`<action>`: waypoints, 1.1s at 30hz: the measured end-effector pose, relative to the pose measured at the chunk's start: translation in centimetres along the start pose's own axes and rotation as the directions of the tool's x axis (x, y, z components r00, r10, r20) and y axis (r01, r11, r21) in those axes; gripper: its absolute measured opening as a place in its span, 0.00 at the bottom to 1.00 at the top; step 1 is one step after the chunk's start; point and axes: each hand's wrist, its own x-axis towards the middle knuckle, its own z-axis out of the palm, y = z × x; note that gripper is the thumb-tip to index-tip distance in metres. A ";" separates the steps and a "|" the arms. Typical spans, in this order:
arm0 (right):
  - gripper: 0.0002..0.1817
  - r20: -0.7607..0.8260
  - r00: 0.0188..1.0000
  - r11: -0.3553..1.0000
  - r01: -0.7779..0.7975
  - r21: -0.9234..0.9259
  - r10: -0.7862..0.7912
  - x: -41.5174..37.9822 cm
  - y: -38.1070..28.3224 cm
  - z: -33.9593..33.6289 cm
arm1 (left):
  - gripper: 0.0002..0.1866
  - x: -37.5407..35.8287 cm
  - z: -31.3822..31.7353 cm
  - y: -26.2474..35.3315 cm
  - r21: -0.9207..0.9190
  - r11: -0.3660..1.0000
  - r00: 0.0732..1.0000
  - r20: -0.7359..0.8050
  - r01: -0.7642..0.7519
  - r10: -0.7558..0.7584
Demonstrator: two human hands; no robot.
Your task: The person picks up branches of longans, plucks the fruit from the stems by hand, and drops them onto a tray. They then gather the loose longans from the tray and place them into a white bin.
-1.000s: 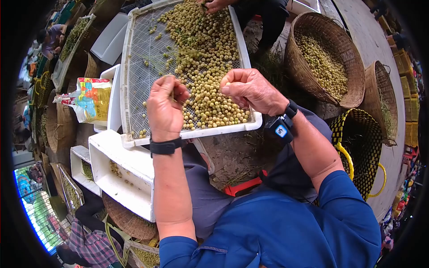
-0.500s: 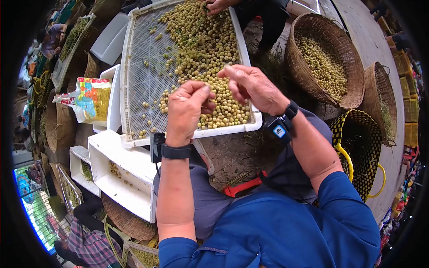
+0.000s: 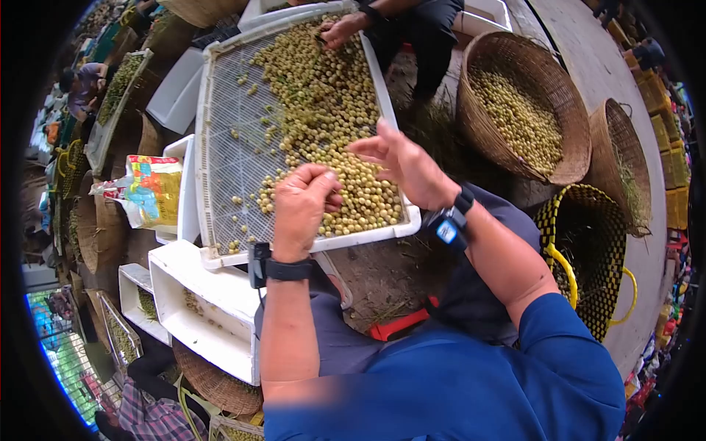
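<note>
A white mesh tray [image 3: 204, 162] holds a heap of round yellow-green fruits [image 3: 360, 180] with bits of green stem among them. Over its near left part is my left hand [image 3: 303, 209], thumb and fingertips pinched together; anything between them is too small to make out. My right hand [image 3: 412, 165] hovers above the near right corner of the fruits, its fingers spread and nothing visible in it. At the tray's far end, another person's hand [image 3: 346, 31] is over the fruits.
Right of the tray stand a wicker basket [image 3: 581, 147] of fruits, another wicker basket [image 3: 607, 158] and a black-yellow woven basket [image 3: 614, 287]. A white foam box [image 3: 206, 294] and a colourful bag [image 3: 156, 191] are on the left. Other people sit nearby.
My right hand has opened its fingers and moved slightly away from my left hand, which stays pinched. The other person's hand reaches further into view. The whole view has shifted slightly.
</note>
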 end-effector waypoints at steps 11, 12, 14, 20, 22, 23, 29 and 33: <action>0.10 0.055 0.970 0.932 0.244 -0.268 -0.238 -1.0 1.1 1.5 | 0.07 -0.4 2.1 -1.2 0.049 0.998 0.996 0.079 0.027 -0.031; 0.10 0.036 0.971 0.932 0.235 -0.275 -0.235 -1.3 0.8 1.5 | 0.07 -0.2 2.2 -1.5 0.033 0.999 0.995 0.095 0.012 -0.015; 0.09 -0.008 0.973 0.936 0.218 -0.277 -0.229 -1.4 0.8 1.3 | 0.07 0.0 2.0 -1.7 0.087 0.996 0.989 0.147 0.005 -0.018; 0.10 -0.103 0.883 0.432 0.120 -0.894 -0.459 -3.1 -2.4 -5.1 | 0.13 3.9 -2.3 -2.2 -0.161 0.979 0.991 0.067 0.123 -0.114; 0.18 -0.191 0.876 0.297 -0.057 -0.953 -0.444 -4.2 -3.1 -7.8 | 0.13 7.2 -6.2 -4.1 -0.491 0.854 0.982 0.014 0.172 -0.189; 0.22 -0.231 0.878 0.300 -0.107 -0.948 -0.418 -4.5 -3.3 -8.7 | 0.13 8.7 -8.1 -5.1 -0.587 0.794 0.978 -0.014 0.161 -0.208; 0.21 -0.129 0.907 0.453 0.074 -0.889 -0.400 -5.1 -4.0 -8.4 | 0.31 15.3 -11.6 -7.3 -0.602 0.798 0.940 -0.293 -0.042 -0.172; 0.20 0.026 0.928 0.355 0.168 -0.920 -0.372 -5.6 -4.0 -8.7 | 0.34 19.1 -12.1 -8.9 -0.731 0.676 0.887 -0.371 -0.097 -0.274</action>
